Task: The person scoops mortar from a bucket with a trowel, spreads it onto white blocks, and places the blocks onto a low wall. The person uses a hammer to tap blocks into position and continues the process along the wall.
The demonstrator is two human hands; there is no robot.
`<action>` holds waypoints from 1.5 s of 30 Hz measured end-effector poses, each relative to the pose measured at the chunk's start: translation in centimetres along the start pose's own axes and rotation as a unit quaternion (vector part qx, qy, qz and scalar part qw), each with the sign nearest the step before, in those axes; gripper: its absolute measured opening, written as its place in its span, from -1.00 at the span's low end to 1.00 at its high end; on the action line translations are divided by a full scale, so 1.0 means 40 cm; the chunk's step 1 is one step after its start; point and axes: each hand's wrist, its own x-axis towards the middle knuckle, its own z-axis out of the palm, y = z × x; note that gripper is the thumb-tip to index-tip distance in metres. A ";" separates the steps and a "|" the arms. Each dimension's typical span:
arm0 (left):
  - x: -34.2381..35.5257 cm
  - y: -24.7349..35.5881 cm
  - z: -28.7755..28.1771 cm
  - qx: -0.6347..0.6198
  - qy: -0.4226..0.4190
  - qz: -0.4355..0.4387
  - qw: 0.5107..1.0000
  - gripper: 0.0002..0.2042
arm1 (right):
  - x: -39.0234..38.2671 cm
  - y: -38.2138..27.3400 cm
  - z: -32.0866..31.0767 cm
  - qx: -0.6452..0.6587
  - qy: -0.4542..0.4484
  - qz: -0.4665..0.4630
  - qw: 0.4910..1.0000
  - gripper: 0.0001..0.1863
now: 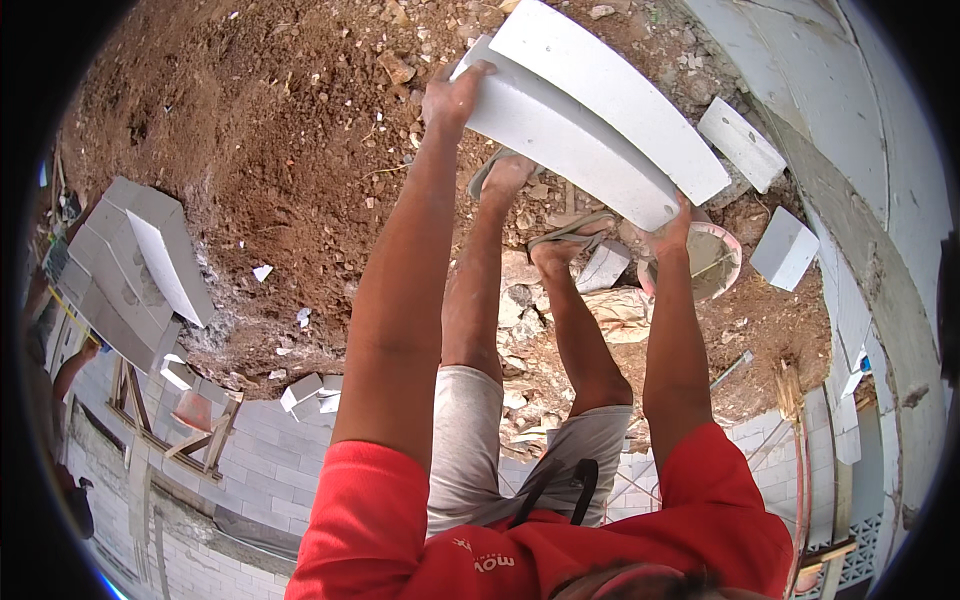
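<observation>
My left hand (453,100) grips the left end of a long white lightweight concrete block (565,140), fingers wrapped over its edge. At its other end my right hand (671,232) is closed on the near corner, with some of the fingers hidden. Both arms reach forward, and the block slants down toward the right. A second white block (605,95) lies right along its far side, with a shaded strip between them; whether the two touch, I cannot tell. Just below my right hand stands a pinkish bucket (733,270) with grey wet mix inside.
Cut block pieces (742,145) and another offcut (785,250) lie beside the grey wall (880,230) on the right. Stacked blocks (125,265) stand left, near a wooden trestle (213,440) and a partly seen person. Rubble and brown soil (270,150) surround my sandalled feet.
</observation>
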 end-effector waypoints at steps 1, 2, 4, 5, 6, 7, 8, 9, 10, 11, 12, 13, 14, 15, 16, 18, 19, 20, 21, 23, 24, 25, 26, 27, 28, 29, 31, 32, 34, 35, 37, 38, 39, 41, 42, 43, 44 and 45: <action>0.006 -0.003 -0.014 -0.015 0.017 0.007 1.000 -0.12 | -0.019 0.005 -0.001 -0.001 -0.003 -0.010 1.000 -0.30; 0.006 -0.009 -0.032 -0.026 0.032 0.009 0.999 -0.16 | -0.043 0.011 -0.007 -0.004 -0.015 -0.016 1.000 -0.28; -0.001 -0.010 -0.089 -0.066 -0.025 0.000 0.997 -0.27 | -0.110 0.039 -0.030 0.025 -0.037 -0.024 0.999 -0.27; -0.019 -0.012 -0.109 -0.079 -0.017 0.009 0.997 -0.31 | -0.148 0.053 -0.042 0.035 -0.055 -0.025 0.998 -0.27; -0.057 -0.028 -0.143 -0.085 0.000 0.000 0.996 -0.35 | -0.195 0.069 -0.061 0.042 -0.048 -0.033 0.997 -0.27; -0.101 -0.037 -0.176 -0.103 -0.008 0.027 0.994 -0.38 | -0.243 0.086 -0.078 0.044 -0.044 -0.041 0.997 -0.27; -0.152 -0.042 -0.211 -0.115 -0.011 0.039 0.992 -0.42 | -0.291 0.103 -0.095 0.046 -0.057 -0.050 0.996 -0.27; -0.213 -0.045 -0.247 -0.144 -0.015 0.049 0.988 -0.40 | -0.341 0.123 -0.113 0.062 -0.055 -0.056 0.995 -0.27; -0.273 -0.037 -0.278 -0.165 -0.017 0.043 0.985 -0.39 | -0.385 0.145 -0.132 0.075 -0.049 -0.062 0.994 -0.27; -0.323 -0.014 -0.317 -0.170 -0.043 0.032 0.984 -0.35 | -0.433 0.165 -0.156 0.085 -0.101 -0.073 0.989 -0.28; -0.376 0.012 -0.359 -0.170 -0.067 0.013 0.983 -0.32 | -0.477 0.189 -0.183 0.091 -0.111 -0.074 0.987 -0.29; -0.432 0.036 -0.391 -0.171 -0.090 -0.008 0.981 -0.28 | -0.510 0.214 -0.210 0.096 -0.143 -0.078 0.982 -0.30; -0.496 0.056 -0.410 -0.147 -0.074 0.015 0.986 -0.24 | -0.542 0.239 -0.240 0.101 -0.152 -0.074 0.980 -0.30; -0.552 0.084 -0.425 -0.123 -0.056 0.043 0.990 -0.20 | -0.550 0.263 -0.257 0.113 -0.140 -0.059 0.982 -0.31; -0.599 0.123 -0.438 -0.088 -0.031 0.068 0.993 -0.17 | -0.539 0.282 -0.264 0.144 -0.195 -0.055 0.969 -0.31; -0.736 0.165 -0.453 -0.060 -0.015 0.147 0.987 -0.15 | -0.524 0.328 -0.275 0.215 -0.221 -0.007 0.951 -0.32; -0.814 0.177 -0.453 -0.060 -0.007 0.195 0.979 -0.18 | -0.500 0.347 -0.264 0.221 -0.193 0.018 0.956 -0.29; -0.890 0.188 -0.447 -0.049 -0.003 0.242 0.969 -0.19 | -0.469 0.365 -0.242 0.223 -0.243 0.017 0.944 -0.35; -0.957 0.198 -0.432 -0.006 0.005 0.272 0.962 -0.18 | -0.443 0.380 -0.218 0.233 -0.260 0.023 0.937 -0.40; -1.080 0.205 -0.385 0.099 0.043 0.364 0.925 -0.14 | -0.403 0.393 -0.170 0.236 -0.227 0.037 0.944 -0.45; -1.134 0.203 -0.356 0.145 0.064 0.404 0.901 -0.14 | -0.379 0.394 -0.135 0.237 -0.157 0.057 0.957 -0.44; -1.176 0.197 -0.314 0.161 0.075 0.422 0.889 -0.14 | -0.363 0.391 -0.112 0.208 -0.193 0.054 0.957 -0.40; -1.209 0.189 -0.279 0.179 0.090 0.451 0.869 -0.14 | -0.347 0.383 -0.091 0.189 -0.212 0.052 0.957 -0.36; -1.226 0.183 -0.252 0.191 0.087 0.460 0.863 -0.14 | -0.336 0.373 -0.079 0.108 -0.189 0.028 0.976 -0.38; -1.234 0.179 -0.219 0.201 0.084 0.474 0.853 -0.14 | -0.325 0.356 -0.075 0.034 -0.184 -0.010 0.982 -0.39; -1.242 0.173 -0.184 0.212 0.080 0.487 0.844 -0.14 | -0.316 0.335 -0.085 -0.030 -0.129 -0.058 0.990 -0.45; -1.235 0.174 -0.131 0.250 0.049 0.516 0.818 -0.15 | -0.305 0.288 -0.138 -0.130 0.027 -0.241 0.961 -0.56; -1.225 0.178 -0.110 0.273 0.036 0.524 0.806 -0.15 | -0.292 0.240 -0.187 -0.236 0.136 -0.222 0.936 -0.48; -1.190 0.199 -0.081 0.306 -0.012 0.556 0.773 -0.15 | -0.292 0.198 -0.304 -0.264 0.303 -0.352 0.845 -0.57; -1.173 0.210 -0.071 0.332 -0.038 0.560 0.758 -0.15 | -0.291 0.175 -0.374 -0.304 0.373 -0.308 0.821 -0.55; -1.138 0.226 -0.037 0.360 -0.083 0.575 0.730 -0.13 | -0.273 0.156 -0.503 -0.404 0.385 -0.240 0.794 -0.54; -1.128 0.222 -0.021 0.376 -0.097 0.580 0.716 -0.13 | -0.255 0.167 -0.559 -0.403 0.361 -0.243 0.805 -0.46; -1.114 0.222 0.001 0.390 -0.108 0.588 0.700 -0.12 | -0.219 0.180 -0.594 -0.447 0.358 -0.192 0.797 -0.41; -1.093 0.210 0.038 0.414 -0.136 0.595 0.675 -0.10 | -0.128 0.220 -0.647 -0.488 0.313 -0.179 0.795 -0.34; -1.082 0.203 0.056 0.424 -0.150 0.595 0.666 -0.09 | -0.074 0.240 -0.657 -0.484 0.276 -0.191 0.808 -0.33; -1.068 0.195 0.074 0.433 -0.163 0.595 0.658 -0.08 | -0.022 0.250 -0.665 -0.476 0.254 -0.171 0.824 -0.32; -1.056 0.184 0.087 0.449 -0.176 0.593 0.645 -0.07 | 0.020 0.267 -0.666 -0.478 0.247 -0.194 0.820 -0.32; -1.040 0.174 0.101 0.465 -0.189 0.591 0.631 -0.05 | 0.061 0.277 -0.651 -0.478 0.256 -0.182 0.820 -0.32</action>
